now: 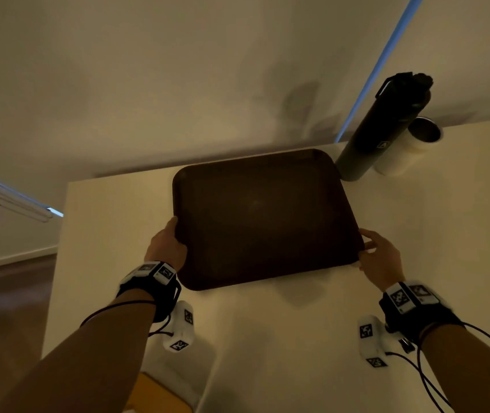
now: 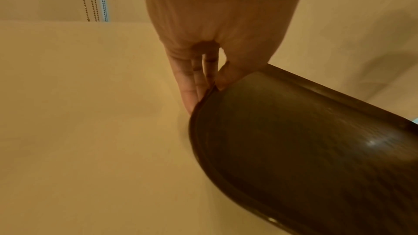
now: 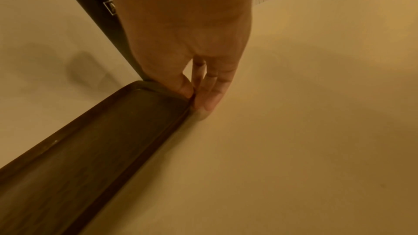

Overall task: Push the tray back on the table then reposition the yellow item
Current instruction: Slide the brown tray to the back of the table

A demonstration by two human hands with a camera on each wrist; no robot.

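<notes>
your forearms: bare, no sleeves | wrists: black straps (image 1: 160, 289) | white camera pods (image 1: 179, 329), black square tags | thin black cables (image 1: 428, 380) trailing

Left hand (image 1: 166, 245), right hand (image 1: 379, 257) grip dark tray (image 1: 261, 216) sides on table (image 1: 416, 222).

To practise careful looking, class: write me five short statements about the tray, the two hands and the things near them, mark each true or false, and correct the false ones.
1. Both hands grip the tray. True: the left hand and the right hand each pinch a side rim.
2. The tray holds a cup. False: it is empty.
3. A dark bottle stands beyond the tray's far right corner. True.
4. The white cup stands left of the bottle. False: right of it.
5. The yellow item lies on the tray. False: it is below the left forearm, off the tray.
</notes>
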